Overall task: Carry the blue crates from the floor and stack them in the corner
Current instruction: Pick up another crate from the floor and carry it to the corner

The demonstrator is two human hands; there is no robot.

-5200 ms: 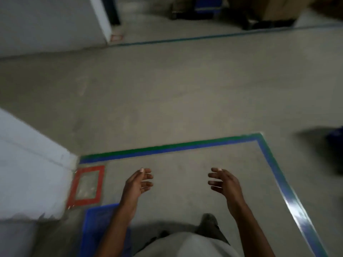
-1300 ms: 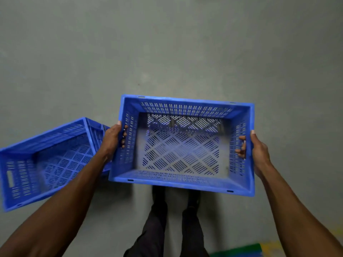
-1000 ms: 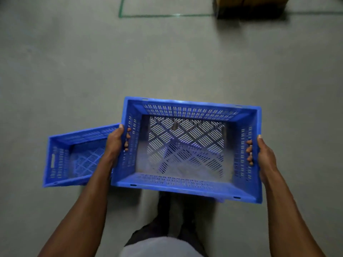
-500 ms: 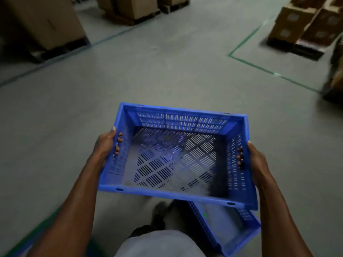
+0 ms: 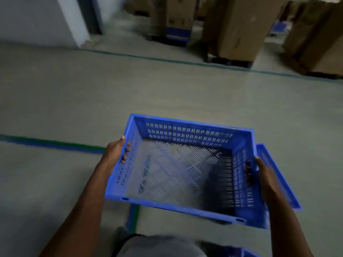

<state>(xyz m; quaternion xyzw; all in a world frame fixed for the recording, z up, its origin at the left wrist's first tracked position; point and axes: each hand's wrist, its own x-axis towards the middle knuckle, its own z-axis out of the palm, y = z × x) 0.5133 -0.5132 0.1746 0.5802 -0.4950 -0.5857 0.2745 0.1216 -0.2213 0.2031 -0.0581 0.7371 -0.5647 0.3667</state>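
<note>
The left hand [image 5: 116,152] grips the left short wall of the blue crate [image 5: 182,168], thumb lying along the rim and fingers [image 5: 125,153] hooked through the slots from outside. The right hand [image 5: 262,172] holds the opposite short wall the same way, its fingers [image 5: 247,171] curled into the handle slot. The crate hangs between them, off the floor [image 5: 74,101], empty, open side up. Its long axis runs from 9 o'clock to 3 o'clock across the body, with the 3 o'clock end a little nearer the person. Both hands sit about level with each other, so neither is clearly nearer to whatever comes next.

A second crate [image 5: 278,175] shows as a strip of blue at 3 o'clock, just beyond the right hand and lower, apparently on the floor; the carried crate hides most of it, so how it lies cannot be told. A green and blue floor line [image 5: 55,143] runs off toward 9 o'clock and another strip [image 5: 134,216] passes under the crate's near edge. A white wall [image 5: 37,19] stands at 11 o'clock, cardboard boxes [image 5: 239,28] at 12 to 2 o'clock.

The frame is smeared as by a turning head, and no stack is in view. The corner is probably off toward 9 or 10 o'clock, past the line and nearer the wall, which would put the left hand's end in front.
</note>
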